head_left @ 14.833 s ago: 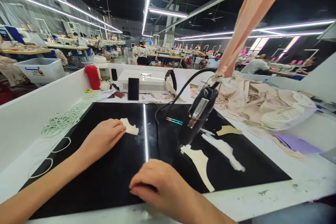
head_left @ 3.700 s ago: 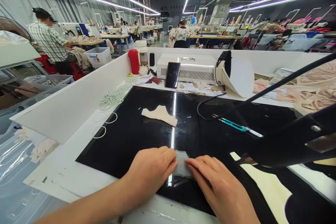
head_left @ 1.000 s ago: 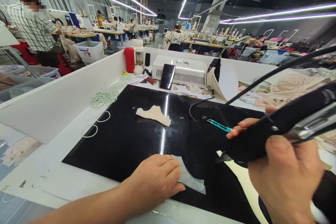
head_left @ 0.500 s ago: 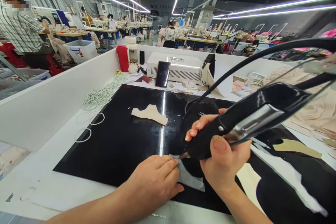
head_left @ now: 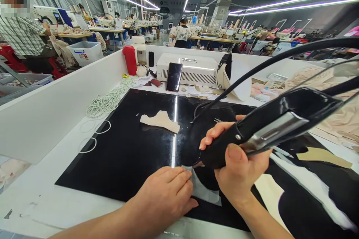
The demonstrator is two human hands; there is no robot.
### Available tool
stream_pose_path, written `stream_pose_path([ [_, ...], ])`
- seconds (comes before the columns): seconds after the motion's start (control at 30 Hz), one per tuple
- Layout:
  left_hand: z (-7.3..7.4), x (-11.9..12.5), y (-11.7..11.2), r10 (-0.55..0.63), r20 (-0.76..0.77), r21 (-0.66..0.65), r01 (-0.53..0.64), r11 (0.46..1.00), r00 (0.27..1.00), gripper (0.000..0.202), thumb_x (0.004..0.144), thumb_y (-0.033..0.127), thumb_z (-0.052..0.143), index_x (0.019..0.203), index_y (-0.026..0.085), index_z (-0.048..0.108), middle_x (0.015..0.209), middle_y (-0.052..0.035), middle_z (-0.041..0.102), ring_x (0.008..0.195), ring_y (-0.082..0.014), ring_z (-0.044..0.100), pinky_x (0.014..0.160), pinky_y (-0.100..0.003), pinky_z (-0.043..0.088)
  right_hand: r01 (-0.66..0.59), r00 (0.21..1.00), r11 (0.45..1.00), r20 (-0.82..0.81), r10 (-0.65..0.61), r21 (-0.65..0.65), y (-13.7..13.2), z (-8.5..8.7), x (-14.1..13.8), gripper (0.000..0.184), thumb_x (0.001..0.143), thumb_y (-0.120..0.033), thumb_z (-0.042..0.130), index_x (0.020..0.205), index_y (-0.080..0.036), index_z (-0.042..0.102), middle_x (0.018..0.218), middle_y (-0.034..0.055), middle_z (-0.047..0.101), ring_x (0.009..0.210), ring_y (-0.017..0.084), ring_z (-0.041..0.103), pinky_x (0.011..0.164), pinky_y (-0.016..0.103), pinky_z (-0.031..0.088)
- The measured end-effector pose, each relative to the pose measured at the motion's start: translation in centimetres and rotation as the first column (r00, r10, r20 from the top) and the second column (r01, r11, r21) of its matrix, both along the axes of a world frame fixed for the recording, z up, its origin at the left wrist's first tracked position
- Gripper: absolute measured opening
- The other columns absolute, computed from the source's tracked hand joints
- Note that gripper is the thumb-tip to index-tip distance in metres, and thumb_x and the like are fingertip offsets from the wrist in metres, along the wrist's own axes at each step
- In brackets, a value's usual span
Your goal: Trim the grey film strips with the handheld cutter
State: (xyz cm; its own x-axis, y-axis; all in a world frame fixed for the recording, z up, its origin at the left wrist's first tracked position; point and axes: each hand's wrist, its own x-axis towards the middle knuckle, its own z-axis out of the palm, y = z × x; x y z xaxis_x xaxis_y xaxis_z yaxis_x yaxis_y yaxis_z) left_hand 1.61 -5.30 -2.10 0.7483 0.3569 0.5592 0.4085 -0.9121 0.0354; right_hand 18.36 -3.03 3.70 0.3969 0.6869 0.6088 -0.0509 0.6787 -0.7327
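My right hand (head_left: pixel 238 168) is wrapped round a black corded handheld tool (head_left: pixel 252 130) with a metal lever on its side. The tool's narrow tip (head_left: pixel 198 164) points down at the upper edge of a translucent, curved-edge piece (head_left: pixel 206 192) on the black mat (head_left: pixel 134 157). With its fingers closed and bent, my left hand (head_left: pixel 168 190) presses the left end of this piece against the mat. The fingertips are close beside the tool tip, and the hand hides part of the piece. Farther back on the mat lies a cream cut piece (head_left: pixel 161 120).
Pale cords (head_left: pixel 105 102) lie in a heap at the left edge. A phone (head_left: pixel 174 77) leans against a white vented box (head_left: pixel 186 67). White strips (head_left: pixel 314 186) and a tan piece (head_left: pixel 324 157) lie at right. The tool's cable (head_left: pixel 252 71) arches across. Co-workers sit beyond the white partition.
The view has shifted very slightly. Both hands, the tool and the translucent piece keep nearly the same places relative to one another.
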Motion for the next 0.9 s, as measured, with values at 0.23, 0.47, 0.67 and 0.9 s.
stream_pose_path([
  [0.23, -0.18, -0.15, -0.04, 0.001, -0.001, -0.007, -0.001, 1.000, 1.000, 0.031, 0.113, 0.036, 0.051, 0.108, 0.011, 0.069, 0.115, -0.0078, 0.079, 0.107, -0.0197, 0.073, 0.088, -0.033, 0.061, -0.022, 0.999, 1.000, -0.042, 0.022, 0.002, 0.21, -0.01, 0.03, 0.036, 0.091, -0.039, 0.081, 0.114, -0.029, 0.056, 0.082, -0.0018, 0.066, 0.064, 0.018, 0.063, 0.048, 0.031, 0.057],
  [0.47, -0.19, -0.01, 0.00, -0.005, -0.001, -0.017, 0.005, 1.000, 1.000, 0.034, 0.115, 0.034, 0.046, 0.104, 0.011, 0.069, 0.113, -0.0081, 0.078, 0.106, -0.0209, 0.074, 0.084, -0.034, 0.061, -0.049, 0.996, 0.999, -0.070, 0.049, -0.005, 0.24, 0.02, -0.32, 0.050, 0.086, -0.050, 0.084, 0.121, -0.029, 0.054, 0.082, -0.0037, 0.065, 0.057, 0.017, 0.063, 0.048, 0.033, 0.055],
  [0.67, -0.33, 0.19, 0.06, -0.007, 0.029, 0.013, 0.007, 1.000, 1.000, 0.035, 0.115, 0.033, 0.046, 0.105, 0.010, 0.071, 0.112, -0.0068, 0.079, 0.105, -0.0202, 0.074, 0.085, -0.034, 0.060, -0.062, 0.995, 0.998, -0.078, 0.059, -0.031, 0.36, -0.29, -0.65, 0.051, 0.086, -0.050, 0.084, 0.120, -0.029, 0.053, 0.082, -0.0040, 0.064, 0.061, 0.016, 0.062, 0.050, 0.030, 0.054],
  [0.9, -0.36, 0.17, 0.14, 0.005, 0.031, 0.021, -0.006, 1.000, 1.000, 0.038, 0.116, 0.033, 0.043, 0.107, 0.009, 0.071, 0.111, -0.0068, 0.079, 0.104, -0.0201, 0.074, 0.085, -0.034, 0.060, -0.093, 0.992, 0.996, -0.083, 0.092, -0.007, 0.56, -0.11, -0.76, 0.041, 0.090, -0.043, 0.082, 0.118, -0.029, 0.055, 0.083, -0.0044, 0.067, 0.063, 0.015, 0.064, 0.050, 0.029, 0.057],
])
